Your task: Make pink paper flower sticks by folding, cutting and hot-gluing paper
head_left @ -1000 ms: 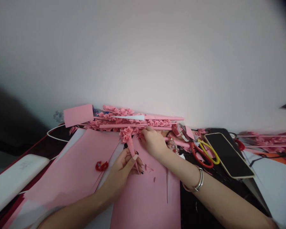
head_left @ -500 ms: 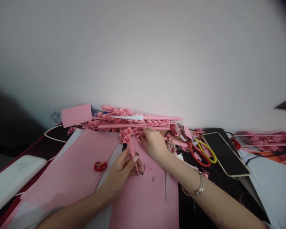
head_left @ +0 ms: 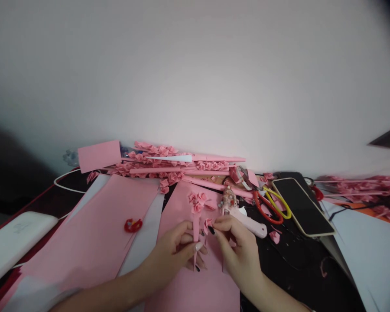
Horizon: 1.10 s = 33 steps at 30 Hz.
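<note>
Between the thumb and fingers of my left hand is a pink paper stem, held upright with a cluster of folded pink paper flowers at its top. Close by on the right, my right hand pinches a single small folded paper flower. That flower is near the stem; whether they touch I cannot tell. Below both hands lies a pink paper sheet. Just behind my right hand rests a pale pink handled tool, partly covered, beside a beaded ornament.
Finished-looking pink flower stems are piled along the wall. To the right lie red-and-yellow-handled scissors and a phone. More pink sheets, a red clip-like item and a white power bank are at left.
My right hand has drawn back from the pile toward me and now holds a small paper flower. My left hand has shifted right with the stem, which now stands more upright.
</note>
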Available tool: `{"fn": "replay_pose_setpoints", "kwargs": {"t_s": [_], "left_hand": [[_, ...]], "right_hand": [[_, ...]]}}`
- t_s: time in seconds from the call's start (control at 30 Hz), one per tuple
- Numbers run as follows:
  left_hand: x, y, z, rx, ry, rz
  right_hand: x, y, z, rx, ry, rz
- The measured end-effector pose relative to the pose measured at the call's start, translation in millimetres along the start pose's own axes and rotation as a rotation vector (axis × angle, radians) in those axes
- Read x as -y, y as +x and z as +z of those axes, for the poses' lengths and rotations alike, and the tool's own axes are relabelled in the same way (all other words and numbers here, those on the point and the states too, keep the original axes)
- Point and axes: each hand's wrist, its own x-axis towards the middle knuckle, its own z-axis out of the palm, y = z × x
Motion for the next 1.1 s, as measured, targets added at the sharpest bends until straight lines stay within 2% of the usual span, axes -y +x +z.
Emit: {"fn": "replay_pose_setpoints", "kwargs": {"t_s": [0.5, 0.93, 1.1], "left_hand": [[4, 0, 5, 0.025, 0.077, 0.006], [2, -1, 2, 0.092, 0.018, -0.028], [3, 1, 2, 0.091, 0.035, -0.027]], "right_hand": [[-1, 0, -1, 0.031, -0.107, -0.116], [-11, -1, -7, 0.044, -0.349, -0.321], [-11, 2, -10, 0.061, -0.391, -0.344]]}}
